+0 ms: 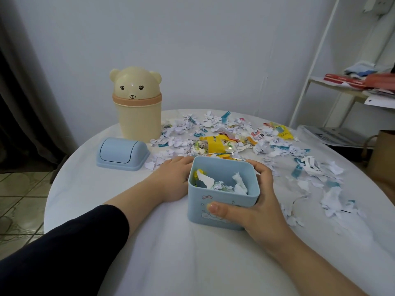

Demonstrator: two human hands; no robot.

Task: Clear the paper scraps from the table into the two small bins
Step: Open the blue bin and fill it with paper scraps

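Note:
A small blue square bin stands open near the middle of the round white table, with a few paper scraps inside. My right hand grips it, thumb on the front wall and fingers round the far right corner. My left hand lies flat on the table against the bin's left side, fingertips reaching the scraps behind it. Torn paper scraps, white, blue and yellow, cover the far and right part of the table. A beige bear-shaped bin stands at the back left with its lid on.
The blue bin's swing lid lies on the table left of the scraps. A white shelf rack with papers and red books stands at the right by the wall. A brown bag sits beside the table's right edge.

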